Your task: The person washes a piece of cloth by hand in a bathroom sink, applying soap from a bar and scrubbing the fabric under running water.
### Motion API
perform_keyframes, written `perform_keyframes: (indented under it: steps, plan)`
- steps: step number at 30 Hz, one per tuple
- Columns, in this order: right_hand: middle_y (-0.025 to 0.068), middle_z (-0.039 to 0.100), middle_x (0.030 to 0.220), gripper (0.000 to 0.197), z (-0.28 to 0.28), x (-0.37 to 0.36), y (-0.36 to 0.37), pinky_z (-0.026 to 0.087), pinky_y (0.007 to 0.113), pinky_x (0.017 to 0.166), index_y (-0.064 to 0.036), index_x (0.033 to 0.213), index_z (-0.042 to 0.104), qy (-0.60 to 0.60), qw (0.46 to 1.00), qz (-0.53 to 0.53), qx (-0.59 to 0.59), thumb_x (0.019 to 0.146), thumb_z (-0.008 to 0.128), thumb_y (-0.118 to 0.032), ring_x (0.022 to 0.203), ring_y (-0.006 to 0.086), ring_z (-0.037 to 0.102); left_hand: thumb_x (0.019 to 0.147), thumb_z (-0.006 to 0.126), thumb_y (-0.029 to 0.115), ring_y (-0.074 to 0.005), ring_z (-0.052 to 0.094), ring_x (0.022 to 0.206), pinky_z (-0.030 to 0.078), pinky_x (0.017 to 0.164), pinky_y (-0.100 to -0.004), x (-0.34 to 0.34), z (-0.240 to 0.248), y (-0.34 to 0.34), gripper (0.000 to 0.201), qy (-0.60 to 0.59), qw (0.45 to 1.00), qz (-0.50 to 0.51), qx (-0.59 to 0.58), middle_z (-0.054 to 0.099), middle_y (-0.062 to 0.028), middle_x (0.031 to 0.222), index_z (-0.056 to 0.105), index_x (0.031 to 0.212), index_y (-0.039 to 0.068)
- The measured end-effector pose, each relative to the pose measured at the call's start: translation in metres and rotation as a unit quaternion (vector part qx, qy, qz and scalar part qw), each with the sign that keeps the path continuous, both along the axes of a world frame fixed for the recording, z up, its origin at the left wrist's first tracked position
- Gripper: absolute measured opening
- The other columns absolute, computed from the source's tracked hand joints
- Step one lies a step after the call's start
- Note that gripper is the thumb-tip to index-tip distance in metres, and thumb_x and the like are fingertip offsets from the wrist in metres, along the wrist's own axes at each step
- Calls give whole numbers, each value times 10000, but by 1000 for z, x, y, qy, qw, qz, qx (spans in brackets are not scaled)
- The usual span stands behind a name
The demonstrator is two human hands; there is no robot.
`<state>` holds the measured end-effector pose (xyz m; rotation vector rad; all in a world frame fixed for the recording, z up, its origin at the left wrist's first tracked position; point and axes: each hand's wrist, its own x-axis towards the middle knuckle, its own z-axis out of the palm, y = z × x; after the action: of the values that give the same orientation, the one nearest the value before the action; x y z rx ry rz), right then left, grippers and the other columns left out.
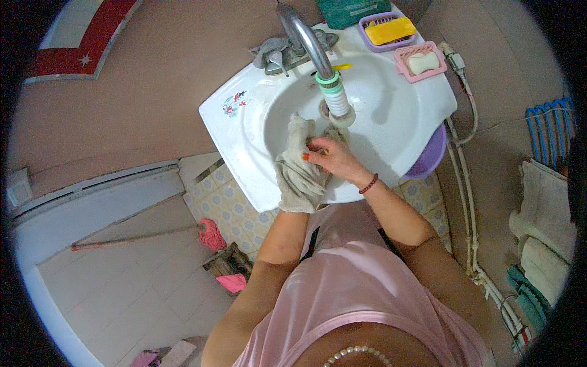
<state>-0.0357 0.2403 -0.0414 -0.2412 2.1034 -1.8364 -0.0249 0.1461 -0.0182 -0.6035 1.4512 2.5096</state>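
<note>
A damp-looking greyish-beige cloth [299, 177] hangs over the front of the white sink [241, 144], its narrow upper end pointing into the basin. My left hand is hidden beneath this cloth; only the forearm shows below it. From the right, my right hand [335, 160] reaches across with bent fingers pressed on the cloth's right side, red polish showing on the nails. Another fold of the cloth lies beyond these fingers, under the tap. The curved metal tap [309, 43] ends in a white and green ribbed nozzle [334, 98] just above the hands. No running water is visible.
At the sink's back right stand a pink soap dish [422, 72] with white soap and a purple dish [367, 37] holding a yellow brush [391, 30]. A grey rag [269, 50] lies by the tap. Pipes [465, 202] and hanging towels [544, 214] line the right wall.
</note>
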Motion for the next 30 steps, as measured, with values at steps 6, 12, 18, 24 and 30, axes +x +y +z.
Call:
perform_keyframes:
  steps: [6,12,18,24,30]
  plan:
    - [16,523,669,157,18,-1,-19,402,245,580,-10,790,517,-177,971,9,-163,726,539,-153,618,109,477,828,359,231,-162,450,715,392,650,-282,22,-25,-19,246,16,957,-115,-265,479,-66,772,444,875,5]
    - [85,548,654,125,47,15,-44,408,268,567,-1,711,495,35,976,133,-166,717,519,-124,611,143,513,829,348,253,-174,452,751,388,677,-293,21,-27,-29,271,14,984,-69,-165,477,-78,813,434,910,10]
    - [112,533,628,122,73,17,-25,395,306,530,-13,704,485,62,952,279,-111,699,530,-126,567,191,514,829,337,275,-187,453,788,385,703,-305,13,-25,-36,299,0,1000,-20,-17,475,-89,854,425,945,14]
    - [60,475,571,84,77,18,-15,366,252,513,0,690,452,41,939,328,-92,689,520,-49,536,111,434,830,326,296,-200,455,824,381,729,-316,5,-28,-29,328,-23,995,-18,92,473,-101,895,415,981,18]
    - [53,475,594,73,69,25,-10,369,254,528,2,695,439,23,918,370,-139,692,507,-26,554,115,438,831,314,318,-213,457,861,377,755,-327,-8,-32,-21,360,-58,977,-33,201,471,-112,936,406,1016,23]
